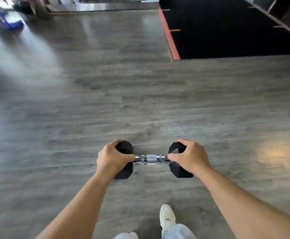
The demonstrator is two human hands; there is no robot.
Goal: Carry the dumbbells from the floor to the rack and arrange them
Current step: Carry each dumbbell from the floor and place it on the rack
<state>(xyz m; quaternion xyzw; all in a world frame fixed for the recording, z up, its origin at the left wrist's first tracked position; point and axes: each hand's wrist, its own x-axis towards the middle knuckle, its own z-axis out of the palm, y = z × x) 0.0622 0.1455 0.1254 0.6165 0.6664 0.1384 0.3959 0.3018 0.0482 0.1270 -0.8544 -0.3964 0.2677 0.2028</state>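
Note:
A black hex dumbbell (150, 159) with a knurled chrome handle lies crosswise in front of me, above the grey wood floor. My left hand (112, 158) grips its left head, fingers curled over the top and thumb at the handle's end. My right hand (190, 156) grips the right head the same way. Both forearms reach forward from the bottom of the view. No rack can be made out.
A black rubber mat area (227, 28) with a red border (168, 33) lies at the far right. A blue object (10, 23) stands blurred at the far left. My white shoe (166, 216) steps on the floor below the dumbbell.

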